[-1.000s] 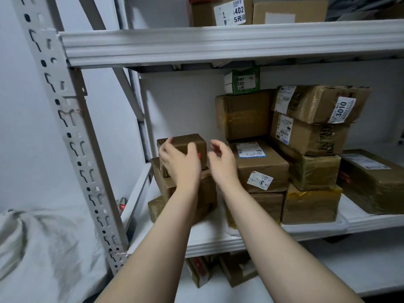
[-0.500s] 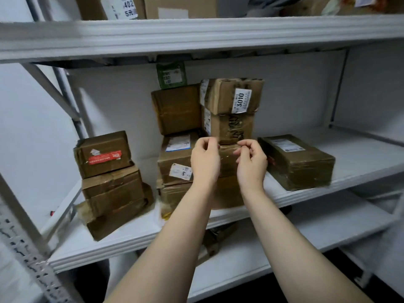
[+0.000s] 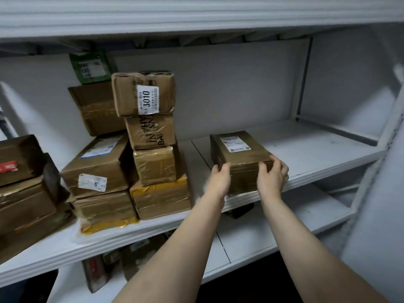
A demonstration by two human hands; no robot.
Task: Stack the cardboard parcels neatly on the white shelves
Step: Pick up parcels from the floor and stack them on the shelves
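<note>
Left hand (image 3: 219, 180) and right hand (image 3: 272, 179) are gripping the flat parcel (image 3: 240, 149), fingers (image 3: 277, 164) curling over its near edge; it is sitting on the white shelf (image 3: 310, 154), right of the "3010"-labelled parcel (image 3: 131, 95).

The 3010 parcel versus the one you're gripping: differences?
The 3010 parcel tops a stack, slightly tilted; the lone parcel lies flat on the white shelf. The left hand and right hand hold the lone parcel; neither touches the 3010 parcel. Both are taped brown cardboard with white labels.
</note>
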